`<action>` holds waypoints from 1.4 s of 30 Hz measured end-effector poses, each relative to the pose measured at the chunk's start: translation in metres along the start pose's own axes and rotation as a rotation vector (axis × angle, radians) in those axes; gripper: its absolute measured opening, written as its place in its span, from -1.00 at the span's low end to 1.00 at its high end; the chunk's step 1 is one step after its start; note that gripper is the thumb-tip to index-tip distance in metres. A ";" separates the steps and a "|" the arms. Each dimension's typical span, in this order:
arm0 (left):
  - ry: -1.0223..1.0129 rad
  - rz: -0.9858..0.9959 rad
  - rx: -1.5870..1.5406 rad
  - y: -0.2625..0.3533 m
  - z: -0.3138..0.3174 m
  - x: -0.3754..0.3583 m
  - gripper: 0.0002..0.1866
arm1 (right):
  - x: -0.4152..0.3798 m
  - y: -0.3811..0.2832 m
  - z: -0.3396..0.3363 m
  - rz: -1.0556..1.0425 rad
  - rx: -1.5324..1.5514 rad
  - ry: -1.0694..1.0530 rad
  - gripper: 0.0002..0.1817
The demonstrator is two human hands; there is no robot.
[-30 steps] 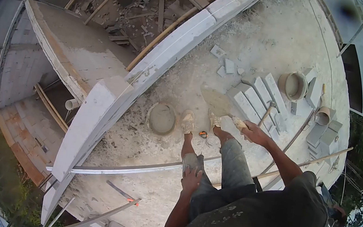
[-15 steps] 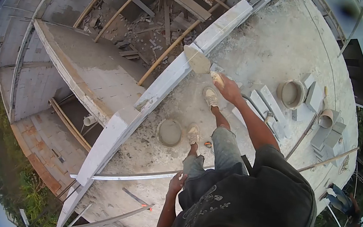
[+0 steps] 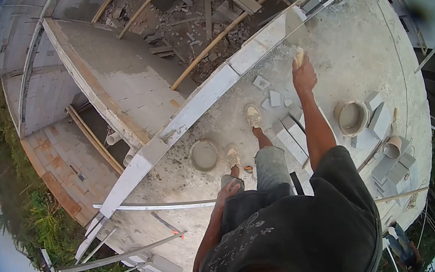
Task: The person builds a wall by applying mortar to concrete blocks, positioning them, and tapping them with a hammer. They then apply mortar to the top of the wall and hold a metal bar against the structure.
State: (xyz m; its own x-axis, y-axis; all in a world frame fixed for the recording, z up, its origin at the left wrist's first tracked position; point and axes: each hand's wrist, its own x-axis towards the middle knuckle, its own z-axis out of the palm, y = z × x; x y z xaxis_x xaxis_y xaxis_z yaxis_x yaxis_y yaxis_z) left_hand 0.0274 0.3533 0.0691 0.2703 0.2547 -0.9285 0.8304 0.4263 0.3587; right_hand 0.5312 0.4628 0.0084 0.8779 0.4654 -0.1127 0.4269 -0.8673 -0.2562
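Note:
My right hand point(image 3: 305, 77) is closed around the handle of a trowel point(image 3: 298, 57), arm stretched forward. The trowel's pale blade is at the top course of a low white block wall point(image 3: 220, 83), near its far part; whether it touches is hard to tell. My left hand point(image 3: 228, 189) rests on my bent leg by the knee, holding nothing that I can see, its fingers only partly visible. A round tub of grey mortar point(image 3: 204, 155) sits on the floor by my feet. Small cut block pieces point(image 3: 274, 98) lie between the wall and my right arm.
Long white blocks point(image 3: 291, 140) lie under my right arm. Beyond stand a bucket point(image 3: 351, 117) and stacked blocks point(image 3: 380, 121). A long metal bar point(image 3: 162, 206) crosses behind my left hand. Past the wall is a drop with bamboo poles point(image 3: 208, 50). Another person point(image 3: 403, 248) is at lower right.
My right hand has moved the trowel forward along the wall, farther from me. My left hand has shifted up onto my leg near the knee. The view has turned slightly.

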 end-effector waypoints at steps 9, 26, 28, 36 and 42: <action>-0.033 0.083 -0.040 -0.015 -0.006 -0.020 -0.21 | -0.221 -0.076 -0.008 -0.582 0.140 -0.585 -0.35; 0.270 0.180 -0.062 -0.263 -0.008 -0.081 -0.48 | -0.314 -0.112 0.042 -0.278 0.068 -0.237 -0.31; 0.282 0.017 -0.287 -0.230 -0.014 -0.111 -0.49 | -0.328 -0.116 0.049 -0.208 0.050 -0.206 -0.32; 0.248 0.081 -0.148 -0.298 0.029 -0.091 -0.43 | -0.379 -0.127 0.048 -0.423 0.092 -0.371 -0.31; 0.108 0.088 -0.087 -0.256 0.020 -0.071 -0.44 | -0.351 -0.115 0.030 -0.618 0.248 -0.773 -0.31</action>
State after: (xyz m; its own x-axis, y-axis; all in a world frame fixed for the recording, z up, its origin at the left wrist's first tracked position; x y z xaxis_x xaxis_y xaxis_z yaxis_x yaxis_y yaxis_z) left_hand -0.1950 0.2086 0.0417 0.2824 0.3843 -0.8790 0.7593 0.4704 0.4496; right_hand 0.1678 0.4050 0.0491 0.1016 0.8823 -0.4596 0.6238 -0.4164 -0.6614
